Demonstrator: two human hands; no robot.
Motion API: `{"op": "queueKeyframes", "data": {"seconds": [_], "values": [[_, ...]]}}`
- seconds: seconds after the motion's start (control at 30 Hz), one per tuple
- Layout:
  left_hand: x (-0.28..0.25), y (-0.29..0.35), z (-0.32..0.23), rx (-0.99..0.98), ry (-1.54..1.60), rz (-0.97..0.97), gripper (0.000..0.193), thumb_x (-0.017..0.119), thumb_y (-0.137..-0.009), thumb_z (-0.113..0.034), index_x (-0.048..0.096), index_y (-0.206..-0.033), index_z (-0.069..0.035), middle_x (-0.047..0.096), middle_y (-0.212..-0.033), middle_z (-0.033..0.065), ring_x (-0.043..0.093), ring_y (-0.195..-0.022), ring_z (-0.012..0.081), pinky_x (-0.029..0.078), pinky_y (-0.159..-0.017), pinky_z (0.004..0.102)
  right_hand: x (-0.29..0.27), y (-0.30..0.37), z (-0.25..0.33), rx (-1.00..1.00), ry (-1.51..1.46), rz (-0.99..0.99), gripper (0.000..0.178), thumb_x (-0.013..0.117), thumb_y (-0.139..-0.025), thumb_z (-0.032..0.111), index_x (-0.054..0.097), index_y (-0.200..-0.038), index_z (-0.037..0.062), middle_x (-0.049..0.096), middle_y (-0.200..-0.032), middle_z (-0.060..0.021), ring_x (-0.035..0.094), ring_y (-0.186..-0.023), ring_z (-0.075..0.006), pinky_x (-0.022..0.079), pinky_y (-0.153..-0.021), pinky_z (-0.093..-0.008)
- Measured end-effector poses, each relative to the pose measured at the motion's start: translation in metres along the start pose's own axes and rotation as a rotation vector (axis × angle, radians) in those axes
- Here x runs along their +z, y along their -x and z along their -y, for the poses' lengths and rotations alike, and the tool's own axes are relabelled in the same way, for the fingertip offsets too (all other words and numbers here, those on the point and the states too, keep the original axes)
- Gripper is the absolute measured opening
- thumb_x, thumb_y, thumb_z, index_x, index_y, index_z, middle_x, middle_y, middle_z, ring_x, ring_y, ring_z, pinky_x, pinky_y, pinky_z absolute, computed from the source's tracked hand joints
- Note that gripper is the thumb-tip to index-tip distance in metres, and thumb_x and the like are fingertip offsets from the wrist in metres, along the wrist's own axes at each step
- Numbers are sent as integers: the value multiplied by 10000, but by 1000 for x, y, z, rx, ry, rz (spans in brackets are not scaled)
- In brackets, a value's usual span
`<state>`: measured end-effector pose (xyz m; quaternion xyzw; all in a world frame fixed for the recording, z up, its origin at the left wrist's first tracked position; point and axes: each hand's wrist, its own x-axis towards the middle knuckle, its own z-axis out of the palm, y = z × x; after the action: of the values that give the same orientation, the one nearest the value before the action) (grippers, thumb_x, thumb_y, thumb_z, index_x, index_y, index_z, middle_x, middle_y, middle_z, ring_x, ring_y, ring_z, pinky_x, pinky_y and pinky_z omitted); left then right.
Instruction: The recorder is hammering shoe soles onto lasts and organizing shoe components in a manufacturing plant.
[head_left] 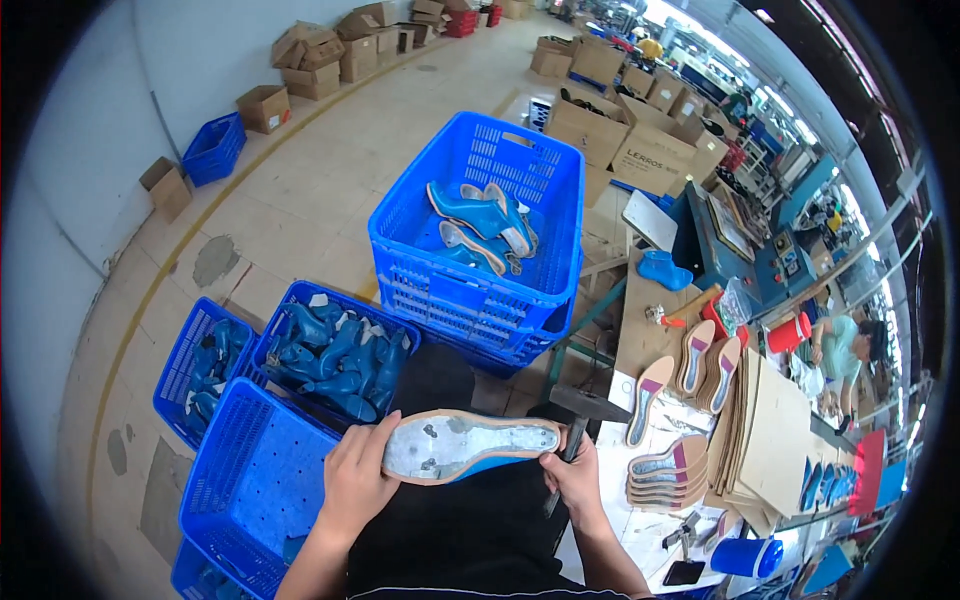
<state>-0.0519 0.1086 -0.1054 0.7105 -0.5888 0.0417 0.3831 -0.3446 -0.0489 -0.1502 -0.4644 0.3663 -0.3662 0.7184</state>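
A blue shoe last (pixel 495 465) lies across my lap, its metal-plated sole turned up and a tan insole edge running around it. My left hand (pixel 357 478) is closed around the broad toe end, thumb along the near rim. At the narrow heel end, my right hand (pixel 577 480) grips a hammer (pixel 590 403) by its dark handle, with the head sticking up above the fist. The fingers of that hand also touch the heel of the last. Part of the last's blue body is hidden beneath the sole.
Stacked blue crates (pixel 470 285) ahead hold several lasts. A crate of blue lasts (pixel 345 365) and a tilted crate (pixel 255 470) stand at my left. On the right-hand table are insoles (pixel 668 470), board sheets (pixel 770 440) and a blue jar (pixel 745 557). A person (pixel 845 350) sits beyond.
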Motion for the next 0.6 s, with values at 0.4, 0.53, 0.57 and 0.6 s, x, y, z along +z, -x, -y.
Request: {"op": "queueKeyframes", "data": {"seconds": [0.4,0.53,0.57,0.6], "values": [[1,-64,-4,84,825,-359,578,1010,-667,-373,781,-1079,-40,647,-1004,73,626,-840,228,531,-827,366,37,16,56,44,65,-50,294,773,-1020,212,511,-934,111,557,-704,26,449,-461,-46,301,-408,-219],[16,-112,-43,-296,1355,-233,226,809,-968,-147,709,-1065,30,661,-1276,150,712,-1122,223,569,-962,352,54,33,49,400,-56,-114,275,582,-1133,360,581,-1020,109,600,-715,10,422,-410,-68,275,-361,-229],[17,-120,-44,-306,1280,-164,189,805,-970,-122,711,-1064,13,712,-1181,119,707,-1085,174,562,-949,320,51,34,41,450,-90,-109,296,558,-1141,380,591,-1038,105,623,-734,2,424,-410,-70,273,-357,-229],[16,-127,-50,-328,1255,-121,187,814,-965,-129,710,-1050,1,723,-1110,89,703,-1047,149,558,-924,304,39,34,24,451,-100,-87,432,528,-1138,445,624,-1222,32,704,-821,-68,485,-415,-84,341,-366,-207]]}}
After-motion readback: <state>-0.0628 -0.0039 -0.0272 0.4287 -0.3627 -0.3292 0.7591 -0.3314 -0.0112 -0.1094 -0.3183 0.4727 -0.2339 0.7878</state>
